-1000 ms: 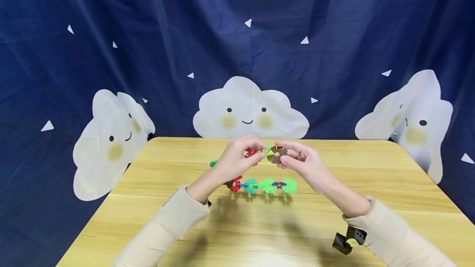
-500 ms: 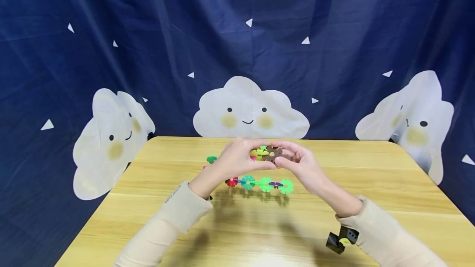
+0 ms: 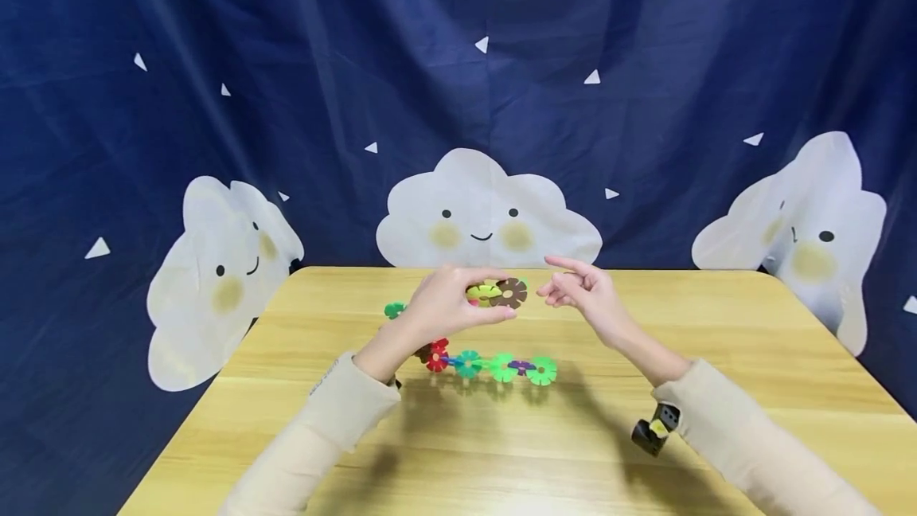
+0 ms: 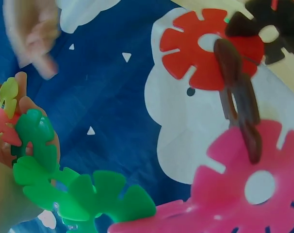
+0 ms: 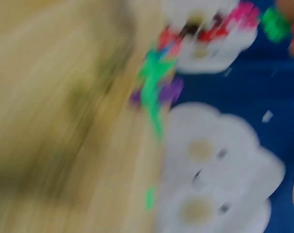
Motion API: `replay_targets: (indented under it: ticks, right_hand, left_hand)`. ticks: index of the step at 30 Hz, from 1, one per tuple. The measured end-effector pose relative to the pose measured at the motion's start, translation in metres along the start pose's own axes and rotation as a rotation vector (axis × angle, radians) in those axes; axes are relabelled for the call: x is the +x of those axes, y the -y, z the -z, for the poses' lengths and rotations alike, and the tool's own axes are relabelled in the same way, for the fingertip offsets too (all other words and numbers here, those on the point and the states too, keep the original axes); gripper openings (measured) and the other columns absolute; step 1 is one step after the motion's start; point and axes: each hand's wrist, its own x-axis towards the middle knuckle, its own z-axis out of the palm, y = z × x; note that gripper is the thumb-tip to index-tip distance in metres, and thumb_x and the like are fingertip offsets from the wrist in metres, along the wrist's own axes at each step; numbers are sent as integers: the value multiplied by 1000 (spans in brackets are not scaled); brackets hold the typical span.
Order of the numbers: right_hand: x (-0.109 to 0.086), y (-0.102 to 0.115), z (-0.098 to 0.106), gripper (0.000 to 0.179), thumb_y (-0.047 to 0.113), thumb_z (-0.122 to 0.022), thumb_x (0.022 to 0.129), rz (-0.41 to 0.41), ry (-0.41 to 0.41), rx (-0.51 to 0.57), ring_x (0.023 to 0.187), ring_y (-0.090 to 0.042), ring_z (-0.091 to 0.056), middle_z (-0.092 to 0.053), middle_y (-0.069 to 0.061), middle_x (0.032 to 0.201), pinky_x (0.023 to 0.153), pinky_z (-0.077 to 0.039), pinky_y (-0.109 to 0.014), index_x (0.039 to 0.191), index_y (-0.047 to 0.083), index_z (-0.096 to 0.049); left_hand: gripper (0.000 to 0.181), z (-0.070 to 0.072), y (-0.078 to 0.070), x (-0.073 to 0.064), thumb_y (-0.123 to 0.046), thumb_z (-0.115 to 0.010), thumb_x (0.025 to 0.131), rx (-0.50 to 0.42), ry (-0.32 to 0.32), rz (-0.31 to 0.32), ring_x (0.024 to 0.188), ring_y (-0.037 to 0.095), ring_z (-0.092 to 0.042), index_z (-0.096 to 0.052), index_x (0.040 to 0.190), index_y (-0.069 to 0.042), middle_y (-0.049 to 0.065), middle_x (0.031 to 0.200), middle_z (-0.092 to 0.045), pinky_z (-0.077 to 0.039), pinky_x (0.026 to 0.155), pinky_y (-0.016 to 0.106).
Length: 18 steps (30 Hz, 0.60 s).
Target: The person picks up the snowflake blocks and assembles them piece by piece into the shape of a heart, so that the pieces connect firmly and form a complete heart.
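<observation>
My left hand (image 3: pixel 437 305) holds up one end of a chain of slotted, flower-shaped plastic discs, its thumb and fingers around a yellow disc (image 3: pixel 484 291). A brown disc (image 3: pixel 519 294) sticks out at that end, past the fingertips. From the hand the chain bends round through a green disc (image 4: pixel 35 138), a pink disc (image 4: pixel 217 182) and a red disc (image 4: pixel 183 46). Its lower run ends at a light green disc (image 3: pixel 551 371). My right hand (image 3: pixel 595 305) is apart from the chain, index finger extended, holding nothing visible. The right wrist view is blurred.
Under both hands is a light wood table (image 3: pixel 716 317). A small green piece (image 5: pixel 149 198) shows near the table's far edge. Behind stands a dark blue curtain (image 3: pixel 322 102) with white clouds. A black wrist camera (image 3: pixel 653 432) hangs from the right sleeve.
My right hand has let go of the brown disc and drawn away to the right. The left hand has moved slightly left with the chain, and the brown disc stays attached.
</observation>
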Motion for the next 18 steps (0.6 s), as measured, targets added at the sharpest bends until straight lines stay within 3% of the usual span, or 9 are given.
replay_targets:
  ticks: [3, 7, 9, 11, 15, 18]
  right_hand:
    - [10, -23, 17, 41, 10, -46, 95, -114, 23, -115, 78, -10, -63, -68, -6, 89, 71, -52, -23, 128, -13, -39]
    - [26, -59, 28, 46, 15, -48, 95, -239, 161, -261, 98, -26, -60, -60, -24, 112, 81, -50, -33, 132, -10, -37]
    - [31, -73, 32, 47, 16, -48, 95, -246, 220, -317, 106, -36, -54, -54, -27, 119, 85, -47, -37, 133, -9, -36]
    - [36, -86, 32, 48, 15, -48, 94, -238, 246, -349, 111, -42, -49, -52, -28, 122, 89, -45, -42, 133, -10, -36]
    - [44, -104, 29, 50, 16, -50, 93, -225, 268, -426, 116, -41, -45, -49, -28, 125, 97, -38, -47, 132, -11, -36]
    - [48, -113, 26, 52, 16, -52, 91, -232, 259, -486, 120, -42, -39, -45, -27, 130, 101, -30, -52, 133, -11, -36]
  left_hand:
    - [45, 2, 2, -2, -41, -74, 72, 14, 2, 8, 59, 1, -52, -67, 109, -17, 0, 107, -66, -46, 63, 22]
    - [44, 7, 7, -9, -41, -74, 72, 27, -18, 7, 58, 1, -53, -68, 108, -16, 1, 107, -67, -47, 64, 23]
    - [43, 9, 7, -11, -41, -74, 72, 41, -27, -10, 53, 1, -50, -68, 107, -17, 0, 106, -67, -46, 64, 22]
    - [43, 9, 6, -14, -42, -73, 73, 63, -31, -34, 47, -1, -44, -68, 107, -17, -3, 92, -70, -44, 60, 19]
    - [42, 10, 4, -18, -43, -73, 72, 86, -37, -72, 35, -1, -27, -69, 105, -17, -10, 61, -60, -34, 47, 17]
    - [42, 10, 2, -19, -42, -75, 70, 79, -48, -85, 37, -2, -25, -70, 103, -17, -11, 60, -60, -32, 46, 17]
